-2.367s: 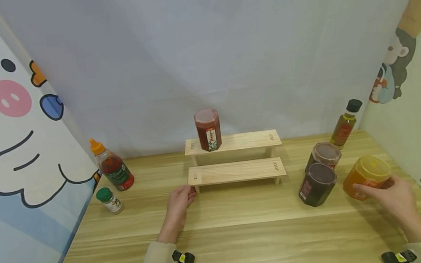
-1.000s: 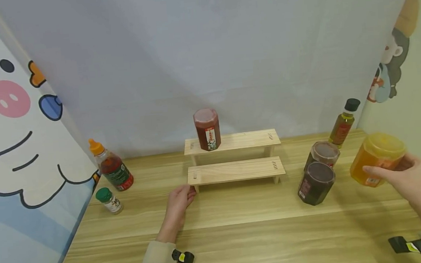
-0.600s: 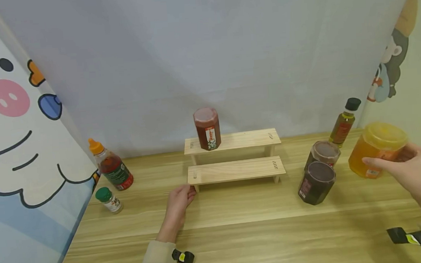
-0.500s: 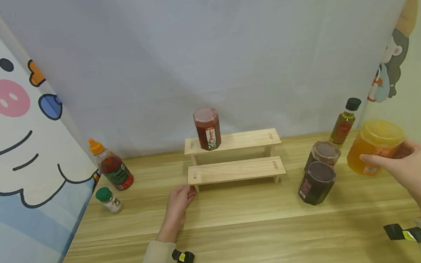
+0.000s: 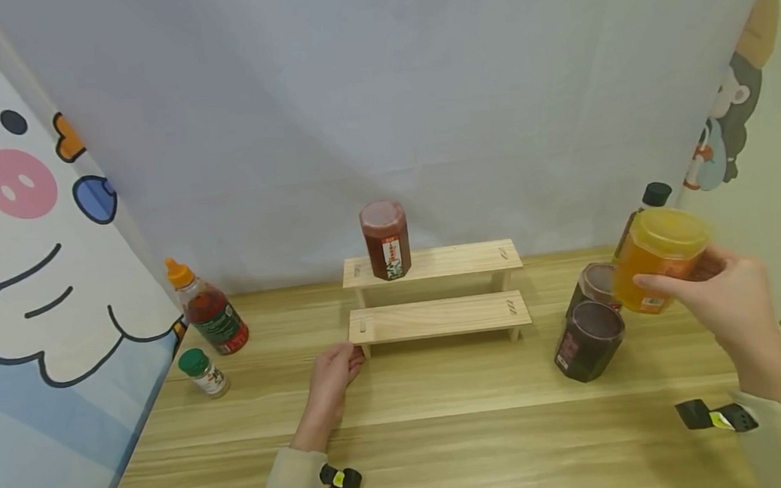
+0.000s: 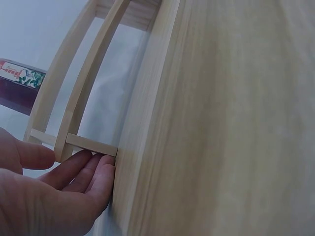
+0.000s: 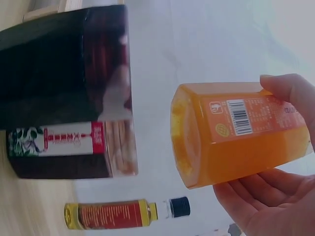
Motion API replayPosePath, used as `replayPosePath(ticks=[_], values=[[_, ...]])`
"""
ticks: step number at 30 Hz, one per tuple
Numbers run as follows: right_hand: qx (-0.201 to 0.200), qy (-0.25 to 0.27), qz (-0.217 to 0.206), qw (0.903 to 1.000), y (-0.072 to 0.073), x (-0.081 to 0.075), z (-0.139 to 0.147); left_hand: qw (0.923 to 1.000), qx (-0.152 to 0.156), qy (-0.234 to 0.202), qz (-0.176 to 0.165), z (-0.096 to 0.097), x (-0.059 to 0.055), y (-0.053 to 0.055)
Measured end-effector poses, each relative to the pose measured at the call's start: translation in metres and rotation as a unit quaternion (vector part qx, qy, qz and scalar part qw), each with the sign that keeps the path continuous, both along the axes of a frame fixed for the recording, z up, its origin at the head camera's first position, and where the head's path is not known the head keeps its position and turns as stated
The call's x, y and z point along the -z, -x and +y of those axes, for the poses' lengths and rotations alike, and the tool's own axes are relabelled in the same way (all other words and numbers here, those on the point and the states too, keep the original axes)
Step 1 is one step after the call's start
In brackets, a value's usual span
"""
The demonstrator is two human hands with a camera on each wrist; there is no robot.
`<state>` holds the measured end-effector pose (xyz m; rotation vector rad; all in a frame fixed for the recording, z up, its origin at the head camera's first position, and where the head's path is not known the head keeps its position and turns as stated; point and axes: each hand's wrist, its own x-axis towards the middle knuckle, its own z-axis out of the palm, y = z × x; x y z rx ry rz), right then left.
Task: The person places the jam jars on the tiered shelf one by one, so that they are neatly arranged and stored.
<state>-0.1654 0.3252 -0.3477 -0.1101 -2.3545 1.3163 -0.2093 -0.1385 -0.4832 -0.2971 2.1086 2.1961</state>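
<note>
My right hand [image 5: 737, 299] grips a hexagonal orange jar [image 5: 653, 263] with a yellow lid, thumb on one side and fingers on the other. The jar hangs in the air behind the dark jars; the right wrist view shows its base and barcode label [image 7: 238, 118]. My left hand [image 5: 331, 373] rests at the left end of a two-tier wooden shelf [image 5: 436, 318]. In the left wrist view its relaxed fingertips [image 6: 101, 172] touch the shelf's leg, with the thumb near the board's end. A red-brown jar [image 5: 386, 240] stands on the upper tier, at its left.
Two dark hexagonal jars [image 5: 589, 342] stand close together right of the shelf. An oil bottle [image 7: 118, 214] is partly hidden behind the orange jar in the head view. At left stand a sauce bottle [image 5: 215, 313] and a green-capped shaker [image 5: 204, 373]. A pale curtain [image 5: 381, 108] hangs behind.
My right hand has lifted the orange jar off the table, and over the last half second carried it left, partly covering the oil bottle. The left hand stays at the shelf.
</note>
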Motion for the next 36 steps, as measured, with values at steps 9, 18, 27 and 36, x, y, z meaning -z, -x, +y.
replayPosePath(ticks=[9,18,27,36], values=[[-0.030,-0.009,-0.038,0.9988,0.019,-0.007,-0.029,1.0000,-0.005,-0.005,-0.002,0.001,0.003,-0.001],[-0.062,-0.006,-0.037,0.9974,0.039,-0.006,-0.065,1.0000,-0.001,-0.006,0.004,0.001,0.006,0.000],[-0.090,-0.007,-0.038,0.9952,0.057,-0.002,-0.085,1.0000,-0.004,-0.005,0.005,0.002,0.004,-0.001],[-0.114,0.027,-0.010,0.9931,0.072,0.004,-0.106,0.9999,-0.001,0.002,0.011,0.000,0.003,0.000]])
